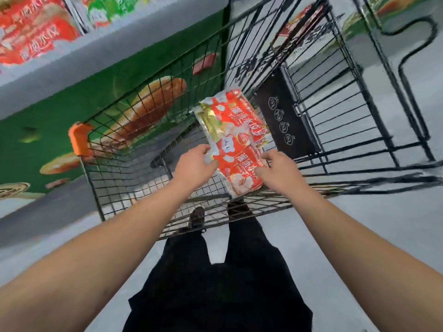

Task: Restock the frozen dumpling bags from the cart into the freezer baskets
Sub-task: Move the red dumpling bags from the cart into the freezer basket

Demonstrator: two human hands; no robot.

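Observation:
Two red and gold frozen dumpling bags lie inside the black wire cart (pixel 115 164). The near bag (pixel 239 171) partly overlaps the far bag (pixel 230 116). My left hand (pixel 195 165) grips the near bag's left edge. On its right edge my right hand (pixel 279 170) pinches the bag with curled fingers. The freezer (pixel 72 56) stands to the left of the cart, with red dumpling bags (pixel 33 32) and green bags (pixel 107 10) in its open top.
The cart's black child-seat flap (pixel 285 123) stands just right of the bags. An orange corner bumper (pixel 80 137) marks the cart's left front. A second wire cart frame (pixel 395 80) is at the right. Grey floor (pixel 335 236) and my black trousers lie below.

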